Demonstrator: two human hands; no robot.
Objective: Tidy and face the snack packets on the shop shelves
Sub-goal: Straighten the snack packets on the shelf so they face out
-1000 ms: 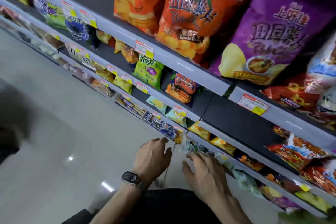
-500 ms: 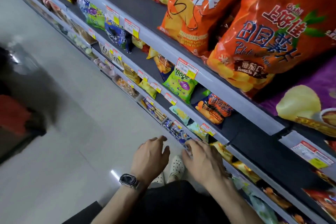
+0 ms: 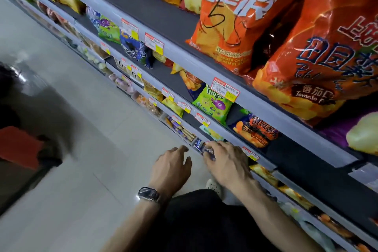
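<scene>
Nearest are the person's dark trousers (image 3: 204, 221) and a white shoe (image 3: 212, 185) on the pale floor (image 3: 81, 159). The left hand (image 3: 171, 168), with a wristwatch (image 3: 148, 194) on its wrist, hangs over the floor just short of the shelving, its grip apart, fingers loosely bent and holding nothing. Just beside it the right hand (image 3: 227, 161) reaches in at the lowest row, its grip closed on a small blue packet (image 3: 208, 152) pinched between thumb and fingers at the row's front edge. Directly above the knuckles runs a grey shelf rim (image 3: 263, 162) carrying a price tag (image 3: 250, 153). Left of the hands the aisle floor lies open to a blurred dark shape (image 3: 20, 129) at the frame's edge. One tier up a green packet (image 3: 214, 106) stands at the front, with a small orange packet (image 3: 255, 132) beside it, set further back. Above, on the tier that shows highest, large orange bags (image 3: 235, 16) stand close together near its grey lip, leaning forward.
</scene>
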